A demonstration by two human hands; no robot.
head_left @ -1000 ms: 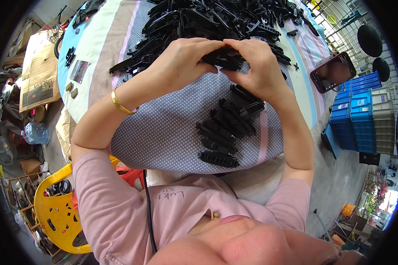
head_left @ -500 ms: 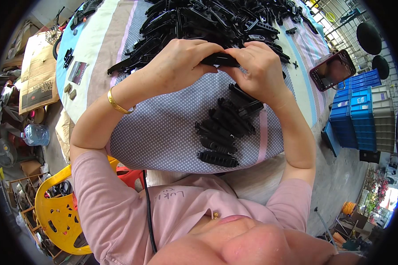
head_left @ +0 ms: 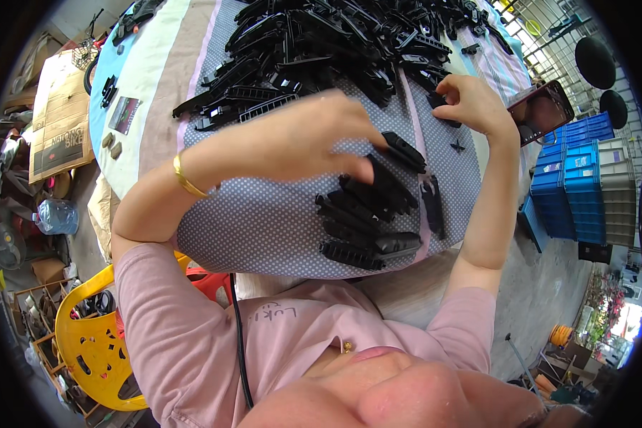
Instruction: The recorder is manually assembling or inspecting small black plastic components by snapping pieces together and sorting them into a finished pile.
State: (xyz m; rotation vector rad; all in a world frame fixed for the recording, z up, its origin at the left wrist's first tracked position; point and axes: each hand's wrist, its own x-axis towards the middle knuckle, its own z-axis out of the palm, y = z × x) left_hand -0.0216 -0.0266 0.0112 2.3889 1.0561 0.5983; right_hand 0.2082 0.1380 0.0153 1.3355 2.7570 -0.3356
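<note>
My left hand (head_left: 303,139), blurred by motion, is over the near group of black plastic parts (head_left: 360,207). Its thumb and forefinger are spread beside a long black part (head_left: 404,152), with no firm grip showing. At the right end of the large heap, my right hand (head_left: 472,105) pinches a dark plastic part (head_left: 439,103) between thumb and fingertips. Right of the near group, another black part (head_left: 433,207) looks smeared. A smoother black piece (head_left: 398,245) rests at the group's near end.
A large heap of black plastic parts (head_left: 314,43) covers the far middle of the cloth-covered table (head_left: 242,228). A phone (head_left: 546,113) stands at the right edge. Blue crates (head_left: 553,192) are stacked beyond it, and a yellow chair (head_left: 85,342) is at left.
My hands have parted from the black part they held together. The left came nearer over the small group; the right moved right to the heap's edge. Pieces at the group's right side appear or have shifted.
</note>
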